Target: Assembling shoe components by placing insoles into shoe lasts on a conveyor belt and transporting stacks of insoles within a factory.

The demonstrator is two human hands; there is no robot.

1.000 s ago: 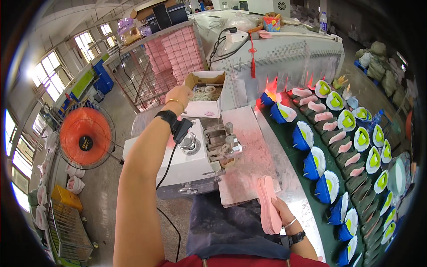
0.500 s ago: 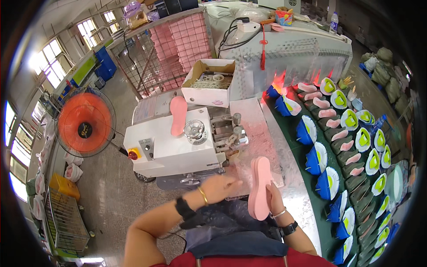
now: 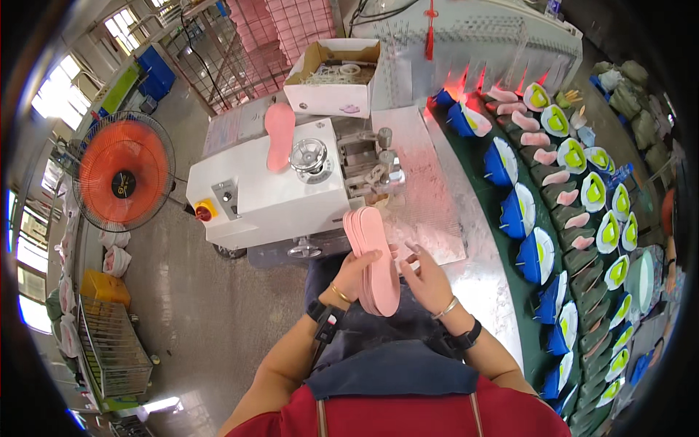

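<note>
A thick stack of pink insoles [image 3: 378, 273] stands slightly tilted in front of my body. My left hand [image 3: 351, 275] is closed around its left side, thumb lying across the front. Just right of the stack, my right hand [image 3: 428, 282] has its fingers apart and holds nothing that I can see. Beyond the stack is a white bench machine [image 3: 269, 191] with a round metal handwheel [image 3: 308, 156] and a metal roller head at its right end. One single pink insole [image 3: 279, 137] lies on top of that machine.
To the right, a green conveyor [image 3: 502, 247] carries blue-and-white shoe uppers [image 3: 535, 255] and several pink insoles, under a red-glowing heater hood. Behind the machine sits an open cardboard box [image 3: 328, 98] of small parts. An orange fan [image 3: 124, 171] stands left, above a metal cart [image 3: 116, 349].
The stack has passed from my right hand to my left and looks thicker. My right hand has come off it, fingers apart. The view has shifted, so the machine sits higher in the picture.
</note>
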